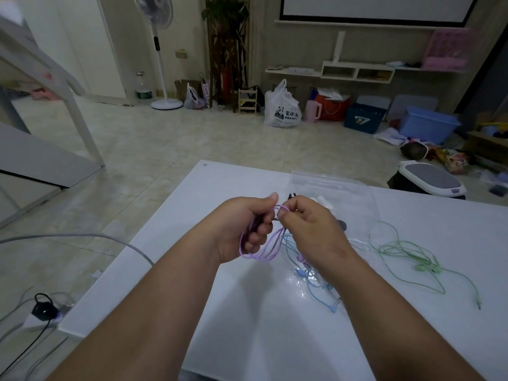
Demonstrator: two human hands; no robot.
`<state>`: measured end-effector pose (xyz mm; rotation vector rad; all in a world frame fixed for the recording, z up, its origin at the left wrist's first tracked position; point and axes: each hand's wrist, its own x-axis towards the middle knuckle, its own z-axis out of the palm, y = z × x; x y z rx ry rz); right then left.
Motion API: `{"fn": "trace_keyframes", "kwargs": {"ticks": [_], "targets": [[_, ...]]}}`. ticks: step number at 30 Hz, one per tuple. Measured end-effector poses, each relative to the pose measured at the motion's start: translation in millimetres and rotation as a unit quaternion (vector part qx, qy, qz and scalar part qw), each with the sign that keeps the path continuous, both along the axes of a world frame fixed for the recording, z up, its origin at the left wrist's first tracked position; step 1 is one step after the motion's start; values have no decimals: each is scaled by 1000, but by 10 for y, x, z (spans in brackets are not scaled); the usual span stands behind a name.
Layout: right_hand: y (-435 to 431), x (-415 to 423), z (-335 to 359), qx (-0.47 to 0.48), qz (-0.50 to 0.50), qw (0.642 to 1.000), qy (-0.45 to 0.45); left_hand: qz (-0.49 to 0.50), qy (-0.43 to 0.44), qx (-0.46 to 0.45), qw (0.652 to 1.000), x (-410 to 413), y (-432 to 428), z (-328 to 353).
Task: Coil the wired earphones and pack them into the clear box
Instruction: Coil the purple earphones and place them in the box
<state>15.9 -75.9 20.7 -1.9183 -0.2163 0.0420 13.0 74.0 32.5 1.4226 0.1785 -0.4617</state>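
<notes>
Purple coil in both hands, box just beyond

My left hand gripped the purple earphones, their loops hanging long below it. My right hand pinched the cord's top. The clear box lay past my right knuckles, nearer that hand.

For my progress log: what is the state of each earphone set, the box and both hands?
purple earphones: partly coiled, held
blue earphones: uncoiled, on table
green earphones: uncoiled, on table
clear box: on table, lid unclear
left hand: grips the loops
right hand: pinches the cable
</notes>
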Motion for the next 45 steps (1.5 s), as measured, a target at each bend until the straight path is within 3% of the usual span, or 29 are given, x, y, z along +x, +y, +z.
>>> {"fn": "trace_keyframes", "kwargs": {"ticks": [5,10,14,20,23,31,35,38,42,45], "targets": [[-17,78,17,204,-63,972,94,-3,-83,-87,993,-20,30,-5],[-68,126,61,402,-62,891,203,96,-123,-102,983,80,38,-79],[-126,134,-25,427,-5,871,244,118,-129,-37,984,125,70,-152],[-115,117,-43,289,-100,929,210,109,-188,171,961,154,60,-241],[-104,100,-88,218,-106,955,172,93,-181,163,965,153,57,-269],[-198,131,-235,109,-36,983,144,100,-189,165,963,189,77,-277],[-215,30,-309,-24,25,995,98,73,-177,213,958,226,118,-327],[-164,-21,-435,-159,64,985,17,69,-161,260,950,269,84,-414],[-154,-49,-613,-308,79,948,-3,71,-144,280,947,359,16,-586],[-175,-69,-695,-427,86,900,-22,44,-132,325,936,428,-53,-789]]}}
